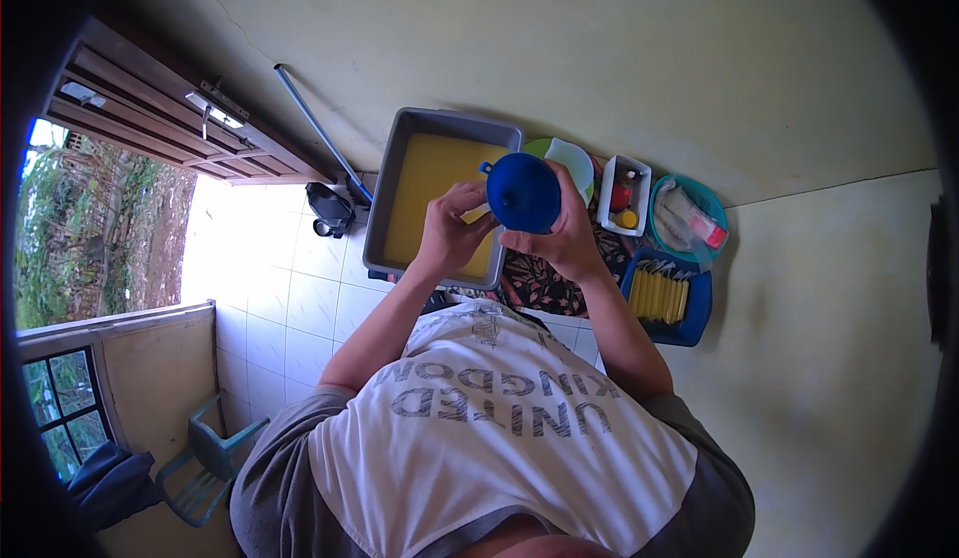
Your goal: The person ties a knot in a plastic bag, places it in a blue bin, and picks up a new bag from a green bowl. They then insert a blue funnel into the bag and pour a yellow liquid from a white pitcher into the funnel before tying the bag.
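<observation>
A blue funnel point(523, 192) is held mouth-up toward me, above the right edge of a grey basin point(376, 228). My right hand point(567, 230) grips its right side, thumb below and fingers around the back. My left hand point(455, 226) is closed at the funnel's lower left, with thumb and fingers drawn together. What those fingers pinch, if anything, is hidden, as is the outlet of the spout. Beneath the left hand, yellow liquid point(432, 173) fills the basin.
Right of the basin are a green bowl point(537, 146), a pale dish point(576, 163), a white basket point(607, 216), a teal basket point(716, 203) with clear plastic, and a blue basket point(696, 326) holding several yellow filled tubes point(657, 296). A pole point(318, 123) leans left; a chair point(210, 458) stands lower left.
</observation>
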`<state>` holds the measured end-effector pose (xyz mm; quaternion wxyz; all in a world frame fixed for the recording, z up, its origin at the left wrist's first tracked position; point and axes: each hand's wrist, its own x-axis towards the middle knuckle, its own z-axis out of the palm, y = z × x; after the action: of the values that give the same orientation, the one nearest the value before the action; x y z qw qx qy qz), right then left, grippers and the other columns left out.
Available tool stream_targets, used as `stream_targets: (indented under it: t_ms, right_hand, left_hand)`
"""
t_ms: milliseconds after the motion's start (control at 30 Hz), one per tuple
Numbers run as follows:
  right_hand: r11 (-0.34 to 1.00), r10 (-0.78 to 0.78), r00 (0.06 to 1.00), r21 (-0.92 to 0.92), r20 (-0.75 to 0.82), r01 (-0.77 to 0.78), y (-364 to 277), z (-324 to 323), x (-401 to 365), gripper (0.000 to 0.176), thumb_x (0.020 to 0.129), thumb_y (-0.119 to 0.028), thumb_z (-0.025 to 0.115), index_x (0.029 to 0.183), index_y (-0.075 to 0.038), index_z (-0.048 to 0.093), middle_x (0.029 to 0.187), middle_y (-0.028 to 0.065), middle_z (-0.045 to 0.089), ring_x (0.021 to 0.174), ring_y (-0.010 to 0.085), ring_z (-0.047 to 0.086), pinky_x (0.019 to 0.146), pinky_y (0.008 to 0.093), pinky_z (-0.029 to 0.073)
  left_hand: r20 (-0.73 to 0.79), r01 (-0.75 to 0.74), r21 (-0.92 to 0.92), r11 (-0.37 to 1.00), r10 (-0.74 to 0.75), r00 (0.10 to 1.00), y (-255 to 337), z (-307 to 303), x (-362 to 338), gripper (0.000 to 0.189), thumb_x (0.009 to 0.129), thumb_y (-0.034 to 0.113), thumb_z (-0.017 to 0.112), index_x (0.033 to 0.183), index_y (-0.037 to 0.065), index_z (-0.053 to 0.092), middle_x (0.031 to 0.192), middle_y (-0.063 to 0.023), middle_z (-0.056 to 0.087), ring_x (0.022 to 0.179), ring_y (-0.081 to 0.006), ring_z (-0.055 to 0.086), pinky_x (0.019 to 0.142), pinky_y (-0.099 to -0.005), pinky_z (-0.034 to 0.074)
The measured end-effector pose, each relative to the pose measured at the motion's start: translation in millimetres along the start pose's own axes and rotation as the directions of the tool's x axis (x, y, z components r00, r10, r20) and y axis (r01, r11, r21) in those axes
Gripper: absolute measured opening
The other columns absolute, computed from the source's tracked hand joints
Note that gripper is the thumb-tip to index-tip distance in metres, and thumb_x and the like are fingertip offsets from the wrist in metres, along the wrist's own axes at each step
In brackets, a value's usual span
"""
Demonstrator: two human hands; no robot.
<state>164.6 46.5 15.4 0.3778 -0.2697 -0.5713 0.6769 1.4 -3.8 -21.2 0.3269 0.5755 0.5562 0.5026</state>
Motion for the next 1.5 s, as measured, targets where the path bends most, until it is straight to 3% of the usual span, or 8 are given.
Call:
stream_targets:
  t_ms: [300, 400, 533, 700, 800, 1000, 1333, 1500]
  right_hand:
    - [0.960, -0.154, 0.980, -0.216, 0.126, 0.179, 25, -36, 13, 0.085, 0.068, -0.041, 0.079, 0.129, -0.002, 0.036, 0.118, 0.0074, 0.048, 0.103, 0.0149, 0.052, 0.091, 0.0287, 0.042]
    - [0.925, -0.263, 0.909, -0.354, -0.324, 0.142, 67, -92, 14, 0.054, 0.090, -0.048, 0.049, 0.120, -0.003, 0.047, 0.110, 0.0086, 0.051, 0.077, 0.0148, 0.053, 0.067, 0.0250, 0.042]
    - [0.711, -0.310, 0.803, -0.685, -0.509, -0.159, 164, -166, 3, 0.052, 0.088, -0.049, 0.051, 0.105, 0.000, 0.056, 0.092, 0.0141, 0.059, 0.079, 0.0216, 0.058, 0.070, 0.0316, 0.046]
    - [0.489, 0.028, 0.854, -0.738, -0.520, -0.465, 208, -189, -3, 0.062, 0.085, -0.057, 0.050, 0.099, 0.004, 0.056, 0.093, 0.0198, 0.059, 0.082, 0.0342, 0.060, 0.070, 0.0424, 0.046]
    - [0.573, 0.408, 0.804, -0.564, -0.432, -0.594, 216, -197, -2, 0.068, 0.084, -0.061, 0.047, 0.106, 0.003, 0.056, 0.089, 0.0168, 0.061, 0.078, 0.0205, 0.064, 0.066, 0.0310, 0.048]
    - [0.871, 0.447, 0.777, 0.015, -0.443, -0.492, 232, -190, -4, 0.055, 0.086, -0.059, 0.047, 0.095, -0.005, 0.053, 0.080, 0.0020, 0.055, 0.060, 0.0118, 0.058, 0.051, 0.0222, 0.043]
    - [0.672, -0.307, 0.836, -0.726, -0.455, -0.149, 107, -177, 27, 0.058, 0.087, -0.054, 0.046, 0.070, 0.001, 0.050, 0.066, 0.0088, 0.053, 0.062, 0.0193, 0.049, 0.061, 0.0315, 0.038]
    - [0.642, -0.215, 0.943, -0.764, -0.254, -0.060, -35, -118, 30, 0.058, 0.085, -0.054, 0.046, 0.067, 0.000, 0.051, 0.057, 0.0107, 0.052, 0.056, 0.0227, 0.050, 0.058, 0.0326, 0.039]
  left_hand:
    - [-0.032, -0.005, 0.052, 0.999, 0.006, 0.999, -24, -2, 2, 0.019, 0.070, -0.001, 0.070, 0.089, 0.004, 0.066, 0.089, -0.0085, 0.067, 0.088, -0.0228, 0.062, 0.079, -0.0318, 0.046]
    - [-0.100, -0.008, 0.016, 1.000, 0.010, 0.995, -38, 1, 2, 0.018, 0.071, -0.002, 0.069, 0.089, 0.003, 0.066, 0.088, -0.0081, 0.066, 0.089, -0.0211, 0.060, 0.080, -0.0306, 0.045]
    - [-0.132, 0.118, -0.085, 0.989, -0.128, 0.983, -53, 3, -5, 0.017, 0.073, -0.002, 0.068, 0.089, 0.003, 0.066, 0.089, -0.0065, 0.066, 0.090, -0.0171, 0.059, 0.083, -0.0284, 0.042]
    - [-0.170, 0.137, -0.151, 0.979, -0.162, 0.972, -61, 6, -7, 0.016, 0.075, -0.001, 0.069, 0.091, 0.002, 0.066, 0.092, -0.0045, 0.066, 0.089, -0.0122, 0.058, 0.083, -0.0270, 0.042]
    - [-0.169, 0.141, -0.148, 0.979, -0.165, 0.972, -64, 5, -7, 0.017, 0.075, 0.000, 0.069, 0.092, 0.002, 0.067, 0.092, -0.0043, 0.067, 0.089, -0.0117, 0.058, 0.083, -0.0269, 0.042]
    - [-0.180, 0.165, -0.182, 0.969, -0.198, 0.964, -71, 3, -6, 0.018, 0.075, 0.001, 0.070, 0.093, 0.003, 0.067, 0.093, -0.0050, 0.067, 0.091, -0.0122, 0.059, 0.084, -0.0276, 0.042]
    - [-0.250, 0.132, -0.099, 0.986, -0.153, 0.956, -59, -8, -7, 0.019, 0.075, 0.002, 0.070, 0.093, 0.004, 0.067, 0.092, -0.0067, 0.067, 0.089, -0.0146, 0.060, 0.082, -0.0276, 0.043]
    - [-0.277, 0.086, -0.137, 0.987, -0.122, 0.953, -59, -9, -11, 0.019, 0.075, 0.002, 0.070, 0.094, 0.003, 0.067, 0.092, -0.0065, 0.067, 0.088, -0.0139, 0.060, 0.081, -0.0272, 0.043]
